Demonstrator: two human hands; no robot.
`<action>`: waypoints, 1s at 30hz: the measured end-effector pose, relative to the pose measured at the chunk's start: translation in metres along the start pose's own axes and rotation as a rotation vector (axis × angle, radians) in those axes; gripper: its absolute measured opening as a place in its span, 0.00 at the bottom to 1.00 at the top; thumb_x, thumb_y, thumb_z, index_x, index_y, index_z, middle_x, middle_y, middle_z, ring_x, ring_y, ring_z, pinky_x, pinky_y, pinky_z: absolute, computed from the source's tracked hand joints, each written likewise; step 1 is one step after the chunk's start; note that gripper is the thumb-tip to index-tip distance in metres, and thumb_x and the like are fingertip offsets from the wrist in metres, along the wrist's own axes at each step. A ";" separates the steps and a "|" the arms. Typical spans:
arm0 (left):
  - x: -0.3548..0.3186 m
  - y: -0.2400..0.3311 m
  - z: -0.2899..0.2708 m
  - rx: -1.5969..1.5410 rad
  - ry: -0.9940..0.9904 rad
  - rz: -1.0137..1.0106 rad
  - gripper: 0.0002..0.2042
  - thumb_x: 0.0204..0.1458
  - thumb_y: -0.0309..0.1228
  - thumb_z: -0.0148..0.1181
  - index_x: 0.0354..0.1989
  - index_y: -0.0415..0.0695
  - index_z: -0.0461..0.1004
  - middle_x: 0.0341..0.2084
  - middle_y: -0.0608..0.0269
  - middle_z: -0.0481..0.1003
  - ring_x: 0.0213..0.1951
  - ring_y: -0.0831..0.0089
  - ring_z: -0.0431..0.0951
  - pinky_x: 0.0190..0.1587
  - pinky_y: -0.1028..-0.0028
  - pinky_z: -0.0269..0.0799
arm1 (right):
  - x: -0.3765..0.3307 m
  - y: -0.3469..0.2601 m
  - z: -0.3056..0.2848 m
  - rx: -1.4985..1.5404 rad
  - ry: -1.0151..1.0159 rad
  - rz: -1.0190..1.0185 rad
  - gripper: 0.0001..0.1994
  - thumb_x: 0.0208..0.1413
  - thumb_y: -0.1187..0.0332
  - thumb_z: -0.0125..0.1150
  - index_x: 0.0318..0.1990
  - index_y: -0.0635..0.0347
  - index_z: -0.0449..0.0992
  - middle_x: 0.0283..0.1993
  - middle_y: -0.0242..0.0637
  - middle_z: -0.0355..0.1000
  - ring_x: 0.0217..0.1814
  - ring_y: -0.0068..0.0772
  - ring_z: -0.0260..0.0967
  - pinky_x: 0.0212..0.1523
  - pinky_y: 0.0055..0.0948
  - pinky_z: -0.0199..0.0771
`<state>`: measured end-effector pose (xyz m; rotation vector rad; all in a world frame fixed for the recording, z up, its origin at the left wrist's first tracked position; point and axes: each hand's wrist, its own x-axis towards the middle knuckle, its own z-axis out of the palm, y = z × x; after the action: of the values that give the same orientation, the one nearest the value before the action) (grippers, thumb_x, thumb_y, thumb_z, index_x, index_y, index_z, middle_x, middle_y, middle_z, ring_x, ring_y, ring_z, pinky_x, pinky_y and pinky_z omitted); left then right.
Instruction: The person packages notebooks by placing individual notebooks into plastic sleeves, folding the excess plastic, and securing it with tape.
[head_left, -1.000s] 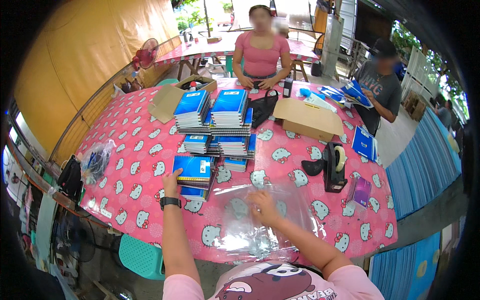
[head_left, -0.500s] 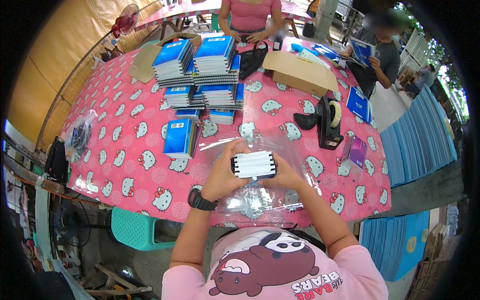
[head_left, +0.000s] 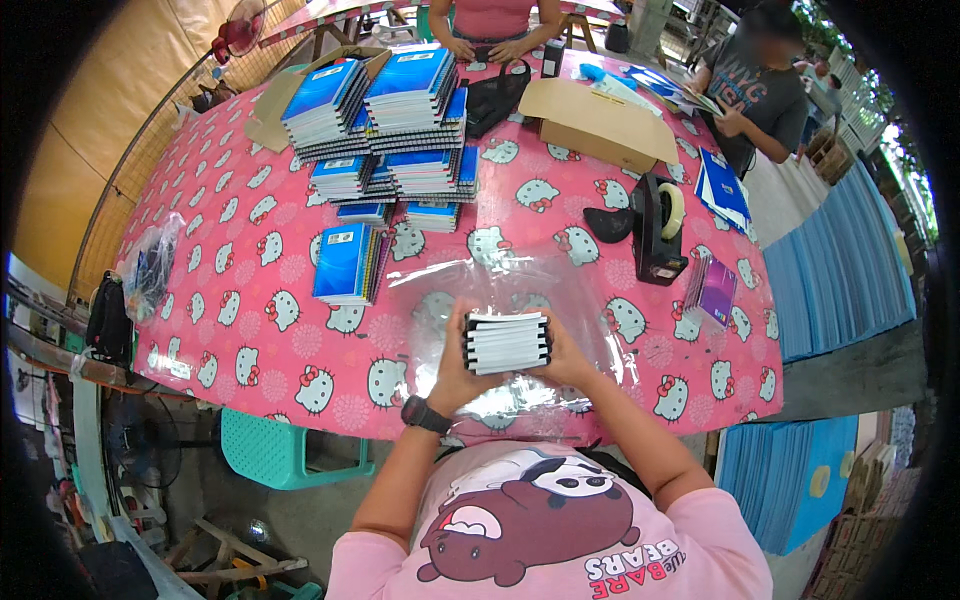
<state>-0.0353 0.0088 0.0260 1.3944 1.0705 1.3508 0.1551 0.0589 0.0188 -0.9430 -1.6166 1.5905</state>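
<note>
left hand (head_left: 458, 367) and right hand (head_left: 566, 356) clasp notebooks (head_left: 508, 345), fingers closed on opposite sides; tape dispenser (head_left: 652, 238) at their two o'clock.

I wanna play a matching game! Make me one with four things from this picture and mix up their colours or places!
1. Tape dispenser
2. Nearest notebook stack
3. Plastic stool
4. Tablecloth

A. Pink with cartoon cats
B. Between left hand and right hand
C. Black
D. Green

Pairs: 1-C, 2-B, 3-D, 4-A
</note>
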 end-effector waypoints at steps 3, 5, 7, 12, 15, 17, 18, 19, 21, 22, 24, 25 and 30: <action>-0.003 -0.010 0.007 0.040 0.055 -0.043 0.49 0.24 0.19 0.71 0.60 0.43 0.47 0.48 0.57 0.62 0.51 0.67 0.66 0.54 0.68 0.64 | 0.004 -0.008 0.001 -0.032 -0.055 -0.048 0.41 0.31 0.82 0.67 0.57 0.55 0.54 0.47 0.33 0.66 0.52 0.27 0.64 0.52 0.28 0.64; -0.003 -0.021 0.012 -0.082 0.092 -0.087 0.43 0.27 0.18 0.69 0.55 0.43 0.50 0.43 0.59 0.62 0.47 0.69 0.68 0.50 0.70 0.67 | 0.008 -0.010 -0.002 -0.066 -0.074 -0.114 0.42 0.30 0.81 0.66 0.58 0.54 0.54 0.49 0.34 0.65 0.54 0.29 0.62 0.55 0.30 0.62; -0.008 -0.018 0.019 -0.334 0.163 -0.192 0.42 0.28 0.17 0.68 0.55 0.44 0.50 0.43 0.59 0.62 0.46 0.69 0.67 0.49 0.72 0.67 | 0.005 -0.013 0.003 -0.085 -0.079 -0.059 0.42 0.29 0.81 0.66 0.58 0.55 0.54 0.51 0.36 0.64 0.55 0.29 0.61 0.57 0.31 0.60; -0.011 -0.038 0.020 0.087 0.156 0.033 0.40 0.28 0.21 0.73 0.51 0.41 0.52 0.45 0.57 0.64 0.48 0.68 0.68 0.49 0.70 0.69 | 0.011 -0.002 0.006 -0.071 -0.043 -0.177 0.40 0.28 0.79 0.67 0.56 0.56 0.57 0.52 0.36 0.64 0.56 0.30 0.61 0.56 0.31 0.60; -0.009 -0.022 0.015 0.047 0.121 -0.060 0.40 0.28 0.23 0.75 0.50 0.40 0.54 0.42 0.57 0.67 0.45 0.68 0.71 0.45 0.71 0.71 | 0.008 0.000 -0.009 -0.134 -0.086 -0.161 0.39 0.31 0.78 0.67 0.57 0.57 0.57 0.53 0.40 0.64 0.58 0.34 0.60 0.59 0.33 0.59; -0.003 -0.020 0.012 0.012 0.139 -0.086 0.33 0.34 0.23 0.71 0.48 0.41 0.57 0.43 0.58 0.69 0.44 0.69 0.72 0.46 0.71 0.71 | 0.020 -0.009 -0.039 -0.559 -0.117 -0.276 0.30 0.36 0.72 0.63 0.53 0.60 0.64 0.58 0.42 0.62 0.64 0.40 0.54 0.65 0.36 0.50; 0.006 -0.016 0.011 -0.088 0.226 -0.115 0.32 0.35 0.26 0.72 0.48 0.39 0.58 0.41 0.57 0.70 0.42 0.69 0.73 0.44 0.72 0.72 | 0.026 -0.003 -0.057 -0.641 -0.044 -0.307 0.25 0.41 0.69 0.61 0.52 0.58 0.68 0.55 0.42 0.64 0.59 0.44 0.57 0.61 0.40 0.55; 0.015 -0.007 0.012 -0.191 0.313 -0.155 0.31 0.36 0.28 0.73 0.47 0.36 0.60 0.39 0.55 0.71 0.41 0.69 0.74 0.42 0.73 0.73 | 0.029 -0.001 -0.063 -0.645 -0.033 -0.302 0.25 0.41 0.69 0.61 0.52 0.58 0.68 0.55 0.42 0.64 0.59 0.44 0.57 0.61 0.40 0.55; 0.028 -0.003 -0.002 -0.262 0.317 -0.320 0.26 0.41 0.34 0.70 0.44 0.33 0.64 0.35 0.53 0.74 0.34 0.69 0.77 0.35 0.72 0.75 | 0.030 0.004 -0.067 -1.135 0.405 -0.211 0.18 0.41 0.72 0.60 0.44 0.56 0.74 0.46 0.38 0.69 0.50 0.42 0.61 0.51 0.41 0.60; 0.033 -0.001 -0.009 -0.290 0.274 -0.454 0.26 0.41 0.35 0.70 0.43 0.31 0.64 0.35 0.52 0.74 0.33 0.69 0.77 0.34 0.73 0.75 | 0.029 0.012 -0.069 -1.140 0.416 -0.208 0.18 0.41 0.72 0.60 0.44 0.56 0.74 0.46 0.38 0.69 0.50 0.42 0.61 0.51 0.41 0.60; 0.037 -0.003 -0.019 -0.313 0.226 -0.581 0.27 0.41 0.36 0.70 0.43 0.30 0.65 0.34 0.51 0.75 0.32 0.68 0.78 0.33 0.73 0.76 | 0.029 0.026 -0.070 -1.319 0.415 -0.271 0.08 0.40 0.71 0.59 0.32 0.57 0.77 0.39 0.35 0.69 0.46 0.39 0.63 0.44 0.40 0.58; 0.032 -0.010 -0.023 -0.265 0.207 -0.617 0.28 0.41 0.37 0.70 0.43 0.28 0.65 0.34 0.49 0.75 0.32 0.67 0.78 0.33 0.73 0.76 | 0.031 0.026 -0.069 -1.319 0.421 -0.273 0.08 0.40 0.71 0.59 0.32 0.57 0.77 0.39 0.35 0.69 0.46 0.39 0.63 0.44 0.40 0.58; 0.025 -0.045 -0.034 -0.048 0.253 -0.694 0.30 0.42 0.42 0.69 0.42 0.26 0.66 0.35 0.47 0.76 0.32 0.67 0.79 0.33 0.74 0.76 | 0.036 0.023 -0.062 -1.289 0.431 -0.417 0.04 0.41 0.72 0.58 0.27 0.56 0.76 0.33 0.34 0.69 0.43 0.38 0.63 0.44 0.39 0.58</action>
<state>-0.0689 0.0445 -0.0118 0.7077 1.4987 1.0300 0.1905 0.1212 -0.0034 -1.2728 -2.2343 -0.1080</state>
